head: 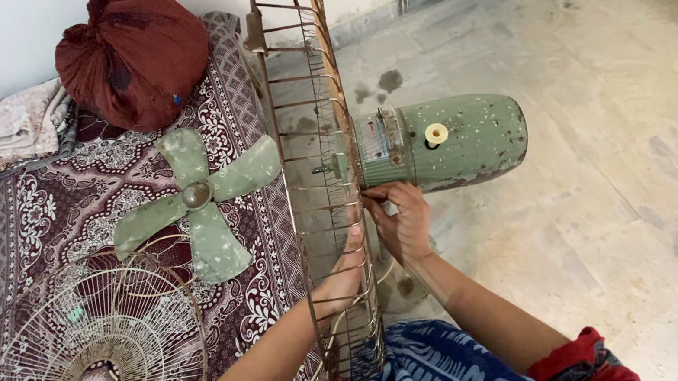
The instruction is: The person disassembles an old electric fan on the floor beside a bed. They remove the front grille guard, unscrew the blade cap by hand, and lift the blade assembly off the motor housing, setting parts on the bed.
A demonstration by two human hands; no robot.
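- The right hand [403, 224] is pinched, grip together, on something small at the underside of the green fan motor [438, 144] — what the fingertips hold is too small to tell.
- The left hand [342, 279] grips the rusty wire rear guard [315, 176], fingers clamped around its wires from the far side.
- The guard stands on edge, fixed against the motor's front, over the person's blue patterned lap [433, 374].
- On the patterned mat [19, 215] to the left lie the green fan blade [196, 200] and, nearer the person, the loose front guard [87, 368].
- Beyond them — a dark red cloth bundle [131, 56] and folded cloths [20, 123] against the wall.
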